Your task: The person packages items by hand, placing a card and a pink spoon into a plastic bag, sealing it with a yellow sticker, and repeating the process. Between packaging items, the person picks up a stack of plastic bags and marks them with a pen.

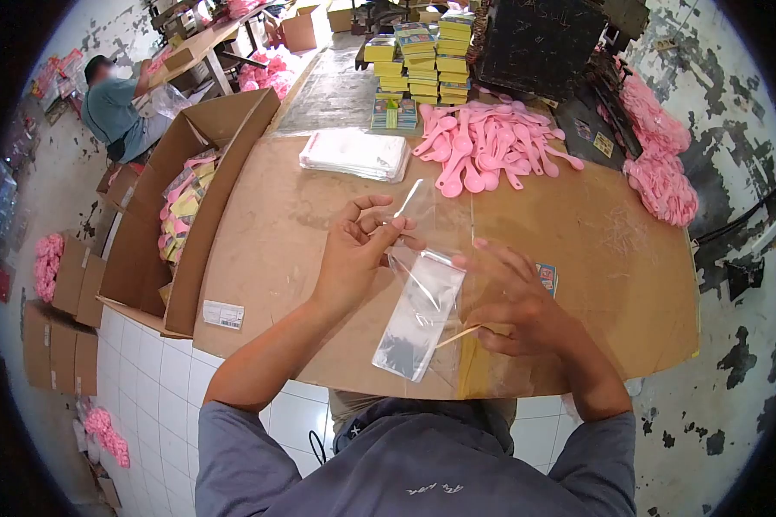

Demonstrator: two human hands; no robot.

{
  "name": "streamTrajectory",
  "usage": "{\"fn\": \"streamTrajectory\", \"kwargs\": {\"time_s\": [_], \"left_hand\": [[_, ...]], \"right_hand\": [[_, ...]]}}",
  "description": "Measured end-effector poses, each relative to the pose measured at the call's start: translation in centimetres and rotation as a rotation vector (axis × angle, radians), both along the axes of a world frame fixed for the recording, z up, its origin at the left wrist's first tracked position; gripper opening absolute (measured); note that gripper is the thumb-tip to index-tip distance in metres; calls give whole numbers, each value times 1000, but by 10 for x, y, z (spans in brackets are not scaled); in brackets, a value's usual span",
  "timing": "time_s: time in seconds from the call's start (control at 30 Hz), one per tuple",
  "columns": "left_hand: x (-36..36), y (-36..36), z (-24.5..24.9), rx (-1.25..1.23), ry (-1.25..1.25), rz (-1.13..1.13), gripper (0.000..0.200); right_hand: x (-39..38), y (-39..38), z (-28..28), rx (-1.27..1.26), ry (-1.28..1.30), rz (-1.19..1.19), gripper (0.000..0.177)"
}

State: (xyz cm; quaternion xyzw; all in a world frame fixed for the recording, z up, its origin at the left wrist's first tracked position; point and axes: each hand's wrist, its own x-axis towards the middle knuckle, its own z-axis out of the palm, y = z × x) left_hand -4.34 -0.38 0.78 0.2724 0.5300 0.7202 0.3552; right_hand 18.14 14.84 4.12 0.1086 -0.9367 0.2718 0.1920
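My left hand [358,246] pinches the top edge of a clear plastic bag [421,314] that hangs over the cardboard-covered table [276,241]. My right hand [513,297] is beside the bag's open mouth, fingers spread, with a thin wooden stick [457,336] held under the palm. A printed card [547,277] lies partly hidden behind my right hand. Farther back lie a pile of pink plastic spoons [487,151] and a stack of clear bags [355,153].
Stacks of yellow printed cards [422,56] stand at the back. An open carton [194,198] at the left holds packed pink items. More pink pieces [660,164] lie at the right. A person in a teal shirt [112,108] sits far left among boxes.
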Motion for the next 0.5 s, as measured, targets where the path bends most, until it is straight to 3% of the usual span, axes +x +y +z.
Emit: {"fn": "streamTrajectory", "kwargs": {"time_s": [0.17, 0.27, 0.47, 0.5], "left_hand": [[-3, 2, -3, -27, -100, -18, 39], [-3, 1, -4, -26, -103, -58, 40], [3, -1, 3, -71, -81, -113, 45], [5, -2, 6, -92, -75, -122, 48]], "right_hand": [[0, 0, -22, 362, 32, -9, 9], [0, -6, -25, 439, 144, -47, 11], [-4, -5, -9, 477, 210, 62, 26], [-3, -3, -10, 294, 174, 50, 26]]}}
